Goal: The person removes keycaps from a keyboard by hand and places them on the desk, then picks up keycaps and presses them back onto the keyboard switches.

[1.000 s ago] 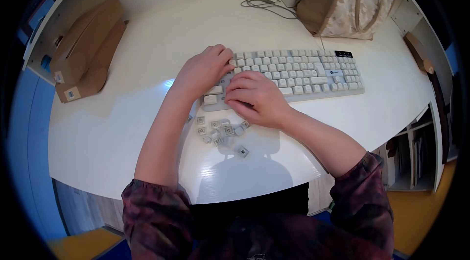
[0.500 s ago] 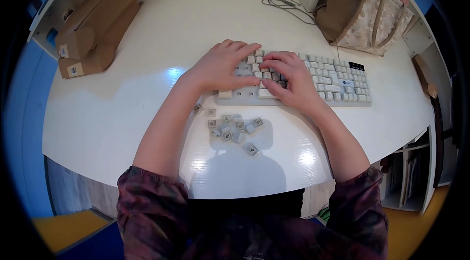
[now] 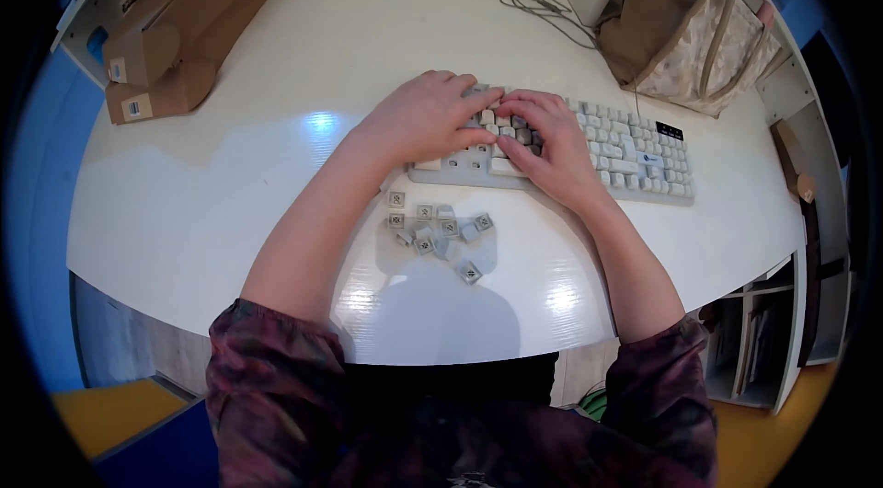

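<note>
the left hand [image 3: 421,116] and right hand [image 3: 557,149] are laid half-curled over the keyboard [image 3: 625,155], seemingly bracing it, any grip untellable, loose keycaps [image 3: 449,229] being scattered within reach before it.

The pale, partly bare keyboard [image 3: 622,155] lies beyond scattered keycaps [image 3: 449,228].

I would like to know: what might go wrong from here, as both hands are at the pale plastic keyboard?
Several loose, whitish square keycaps lie underside up on the glossy white table; their tops are hidden, so they might be mixed up.

They lie near the bare left forearm, which might scatter them.

Small exposed switches sit beside the bare left hand; a slipping finger might damage one.
</note>
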Available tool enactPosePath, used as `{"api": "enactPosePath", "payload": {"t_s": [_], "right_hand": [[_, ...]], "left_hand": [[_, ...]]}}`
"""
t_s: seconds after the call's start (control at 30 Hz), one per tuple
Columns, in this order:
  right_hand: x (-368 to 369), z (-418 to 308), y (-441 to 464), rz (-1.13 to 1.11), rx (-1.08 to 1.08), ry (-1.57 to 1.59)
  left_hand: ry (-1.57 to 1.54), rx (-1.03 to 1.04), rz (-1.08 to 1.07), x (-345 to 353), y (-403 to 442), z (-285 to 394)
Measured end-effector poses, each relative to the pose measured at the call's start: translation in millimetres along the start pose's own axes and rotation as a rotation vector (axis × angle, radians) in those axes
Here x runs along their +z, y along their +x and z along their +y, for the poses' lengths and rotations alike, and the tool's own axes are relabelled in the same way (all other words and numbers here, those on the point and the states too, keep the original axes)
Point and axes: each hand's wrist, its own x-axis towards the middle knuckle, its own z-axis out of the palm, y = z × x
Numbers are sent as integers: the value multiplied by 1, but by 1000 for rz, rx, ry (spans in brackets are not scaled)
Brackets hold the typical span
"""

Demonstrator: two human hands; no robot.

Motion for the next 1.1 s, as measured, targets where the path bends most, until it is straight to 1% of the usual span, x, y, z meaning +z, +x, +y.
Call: {"api": "enactPosePath", "payload": {"t_s": [0.03, 0.13, 0.23, 0.37, 0.47, 0.67, 0.87, 0.97, 1.03, 1.1], "right_hand": [[1, 0, 0, 0, 3, -8], [2, -2, 1, 10, -2, -41], [2, -7, 3, 16, 0, -74], [0, -14, 10, -11, 45, -141], [-9, -25, 21, -122, 177, -170], [-13, -30, 36, -233, 225, -252], [-16, -24, 39, -257, -128, -377], [-15, -26, 40, -272, -254, -488], [-11, -26, 38, -281, -261, -515], [-10, -25, 39, -278, -273, -548]], "left_hand": [[-52, -14, -8, -2, -1, -2], [-368, -59, 18, 4, 0, -23], [-532, -105, 138, 18, -4, -33], [-556, -111, 139, 24, -4, -36], [-550, -88, 166, 31, -1, -42], [-571, -82, 202, 32, -2, -42], [-508, -60, 205, 29, -4, -40], [-509, -70, 197, 32, -5, -39], [-508, -68, 224, 35, -1, -42], [-486, -77, 207, 34, -1, -42]]}}
